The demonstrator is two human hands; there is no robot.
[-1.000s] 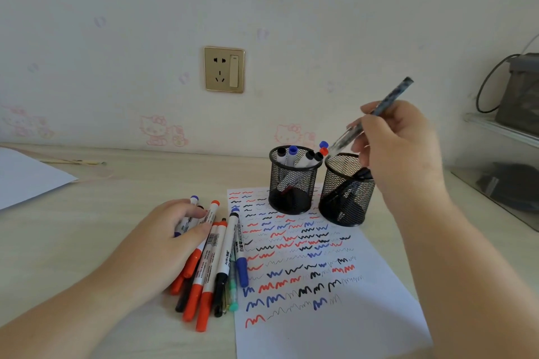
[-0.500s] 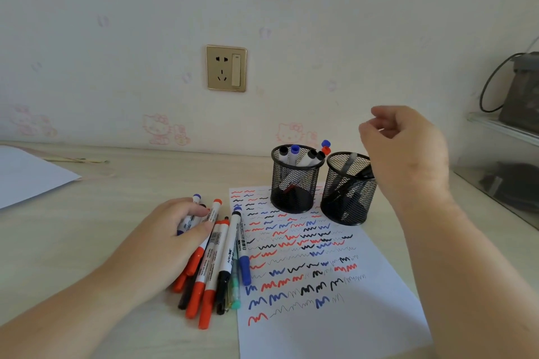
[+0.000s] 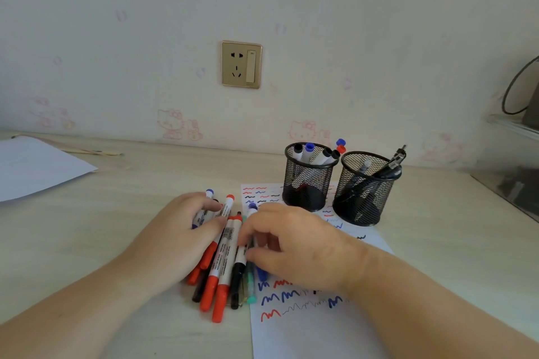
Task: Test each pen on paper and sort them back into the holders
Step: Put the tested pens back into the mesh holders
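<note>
A pile of red, black and blue markers lies on the desk, left of the scribbled test paper. My left hand rests on the pile's left side, fingers loosely curved over a blue-capped marker. My right hand is down on the pile's right edge, fingertips and thumb pinching a marker there; which one is partly hidden. Behind the paper stand two black mesh holders: the left holder has capped markers, the right holder has a clear pen and dark pens.
Another white sheet lies at the far left with a thin stick behind it. A wall socket is above the desk. A shelf with dark gear and a cable stands at the right edge.
My right hand dropped the clear pen into the right holder, then came down and left onto the marker pile. My left hand stayed on the pile.
</note>
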